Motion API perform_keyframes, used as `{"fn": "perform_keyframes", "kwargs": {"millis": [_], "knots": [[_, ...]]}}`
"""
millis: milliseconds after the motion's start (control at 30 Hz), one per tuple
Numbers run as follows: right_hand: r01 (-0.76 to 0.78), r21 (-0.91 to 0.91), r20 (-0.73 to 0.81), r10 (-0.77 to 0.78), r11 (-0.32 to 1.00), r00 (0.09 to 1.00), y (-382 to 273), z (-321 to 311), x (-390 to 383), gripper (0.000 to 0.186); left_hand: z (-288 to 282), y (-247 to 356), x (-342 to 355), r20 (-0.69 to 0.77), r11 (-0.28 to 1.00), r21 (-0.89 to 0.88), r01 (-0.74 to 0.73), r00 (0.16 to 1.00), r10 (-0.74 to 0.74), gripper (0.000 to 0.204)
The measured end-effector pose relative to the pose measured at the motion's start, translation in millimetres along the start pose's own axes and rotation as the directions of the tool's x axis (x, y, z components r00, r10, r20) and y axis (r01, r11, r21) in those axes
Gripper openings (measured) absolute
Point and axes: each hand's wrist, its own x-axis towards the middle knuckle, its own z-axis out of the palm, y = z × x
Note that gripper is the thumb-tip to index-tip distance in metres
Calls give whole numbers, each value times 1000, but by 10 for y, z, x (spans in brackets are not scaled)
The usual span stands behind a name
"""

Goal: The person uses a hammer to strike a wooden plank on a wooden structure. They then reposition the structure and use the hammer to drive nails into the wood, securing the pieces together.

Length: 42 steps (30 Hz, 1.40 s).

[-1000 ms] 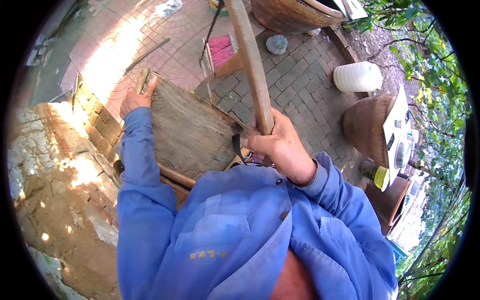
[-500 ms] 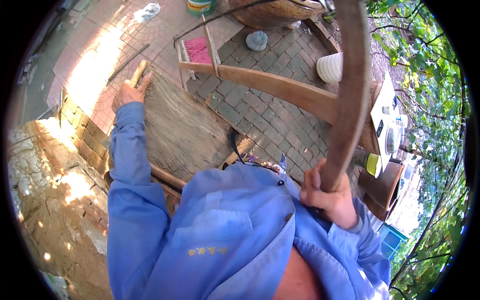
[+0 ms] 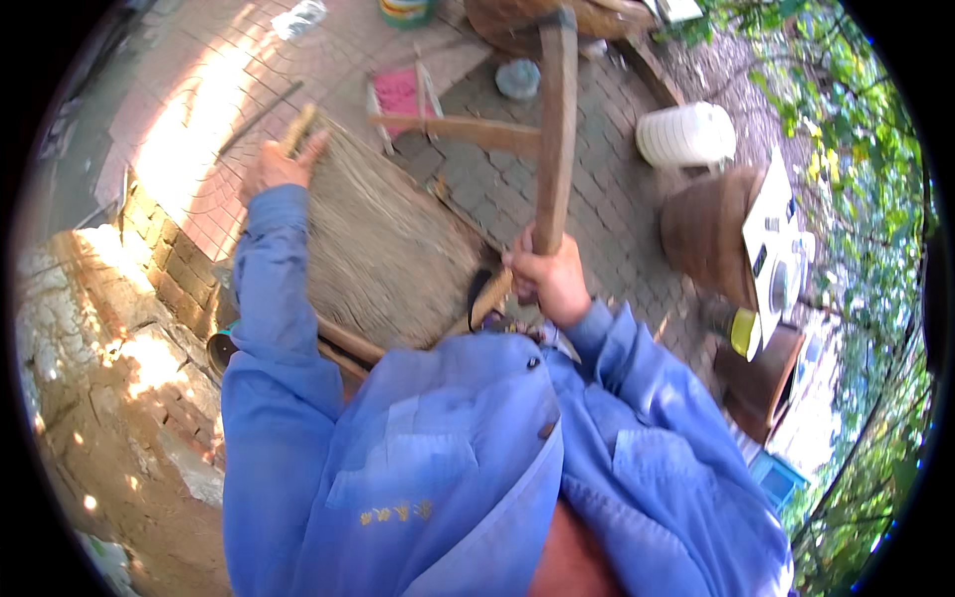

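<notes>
My right hand (image 3: 549, 276) is closed round the lower end of an upright of a wooden frame saw (image 3: 555, 139). The saw's crossbar runs left from that upright, above the paving. A weathered wooden board (image 3: 388, 234) lies in front of me. At its far left corner my left hand (image 3: 284, 166) grips a short light-coloured wooden stick (image 3: 298, 129), thumb toward the board. Another light stick (image 3: 492, 296) shows at the board's near right corner, beside a dark strap. The saw's far end is blurred.
A small stool with a pink seat (image 3: 396, 92) stands beyond the board. To the right are a white ribbed bucket (image 3: 686, 134), a large brown pot (image 3: 708, 224) and leafy vines (image 3: 865, 199). A rough earthen ledge (image 3: 129, 398) lies at left.
My right hand has moved left and away from my body, bringing the frame saw's upright closer to the board. My left hand has shifted slightly right in the picture, along with the board.
</notes>
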Motion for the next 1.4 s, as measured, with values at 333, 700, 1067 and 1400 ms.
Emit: {"fn": "perform_keyframes", "kwargs": {"millis": [333, 700, 1067, 1400], "knots": [[-284, 55, -16, 285, 957, 958, -651, 204, -286, 31, -93, 93, -196, 16, 997, 44, 61, 998, -62, 89], [-122, 40, -178, 127, 992, 976, -1393, -420, -1558, 35, -65, 182, 56, 47, 993, 56, 100, 994, -102, 93], [-118, 241, 28, 114, 963, 993, -33, -75, -382, 29, -148, -79, -102, 46, 999, 23, 45, 998, -46, 90], [-158, 167, 23, 156, 973, 988, -233, 150, -448, 29, -87, -317, -77, -84, 996, -73, -49, 996, 43, 94]]}}
